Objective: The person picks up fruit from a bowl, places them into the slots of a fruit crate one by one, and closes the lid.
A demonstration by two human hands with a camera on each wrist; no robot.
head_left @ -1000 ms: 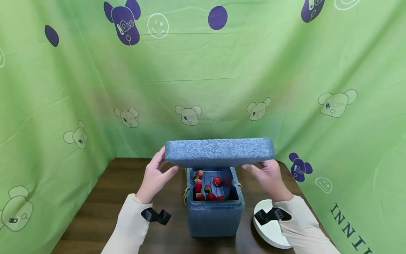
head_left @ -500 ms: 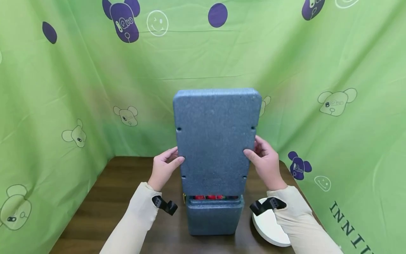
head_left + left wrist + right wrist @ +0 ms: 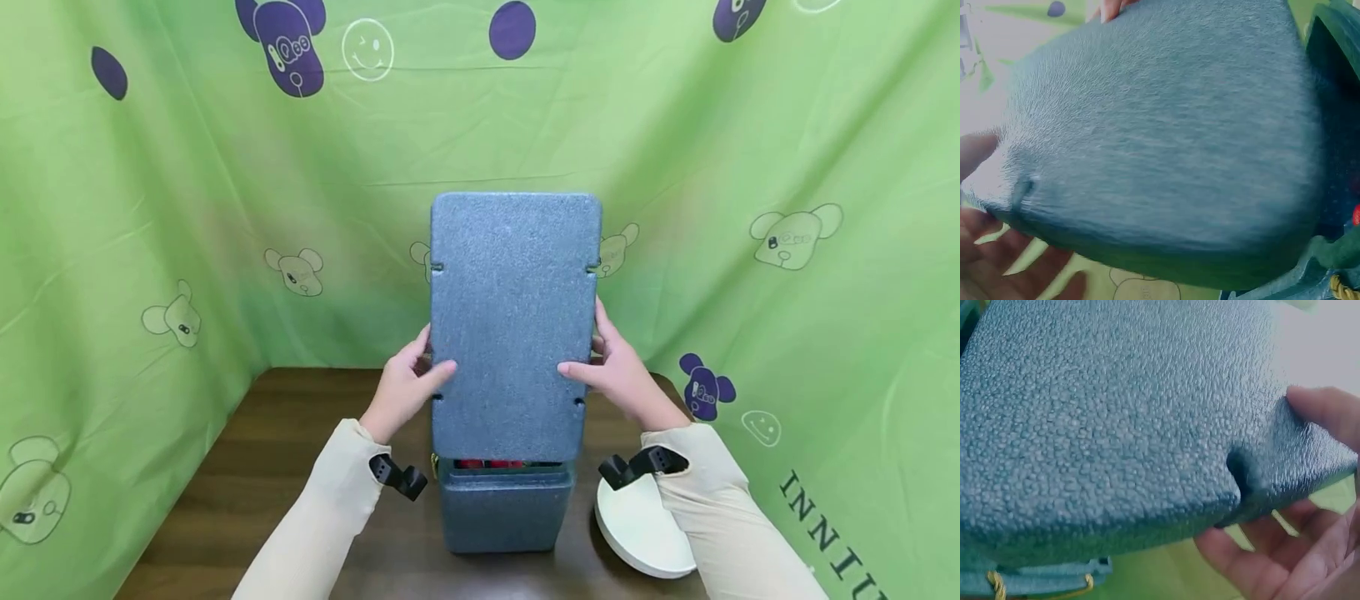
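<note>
A blue-grey foam lid point(image 3: 513, 317) with notched long edges is tilted up above the matching foam box point(image 3: 502, 517), its flat face toward the head camera. My left hand point(image 3: 405, 387) grips its left edge, thumb on the face and fingers behind. On the opposite edge my right hand point(image 3: 626, 375) holds it the same way; in the right wrist view its fingers curl under beside a notch. Red strawberries point(image 3: 502, 463) show in a thin strip below the lid, which hides most of the box's inside. Whether lid and box touch, I cannot tell.
A round white dish point(image 3: 645, 533) stands right of the box, partly under my right forearm. Yellow rope point(image 3: 996, 584) runs along the box's side. The brown wooden table point(image 3: 300, 467) ends against a green printed cloth point(image 3: 480, 125) at the back and sides.
Both hands have swung the lid from nearly level, seen edge-on, to steeply tilted with its face toward me. It now covers most of the strawberries. The hands have drawn closer together.
</note>
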